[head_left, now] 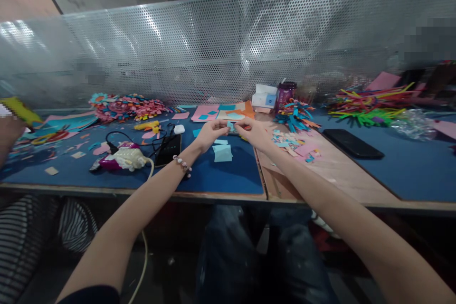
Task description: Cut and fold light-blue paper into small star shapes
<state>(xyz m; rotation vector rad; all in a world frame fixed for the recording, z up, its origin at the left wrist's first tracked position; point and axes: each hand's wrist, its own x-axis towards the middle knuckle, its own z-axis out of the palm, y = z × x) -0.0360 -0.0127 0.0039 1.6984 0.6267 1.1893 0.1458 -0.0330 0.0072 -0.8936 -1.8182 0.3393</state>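
Observation:
Between my fingertips is a small light-blue paper piece (231,127), pinched from both sides above the blue table mat. My left hand (211,135) closes on its left side, fingers bent, a beaded bracelet on the wrist. On the right, my right hand (254,132) grips the same piece with thumb and fingers together. Just below my hands lie pale-blue paper squares (223,153) on the mat. Behind them are pink and orange sheets (206,112) with blue squares on top. A heap of paper scraps (294,144) spreads to the right of my right hand.
A power strip (124,157) with cables, a phone (168,150) and a yellow glue gun (147,126) lie left. Paper flowers (124,107) are piled behind. On the right are a black phone (352,143), a purple cup (286,95) and pipe cleaners (370,104). Another person's hand (9,133) shows far left.

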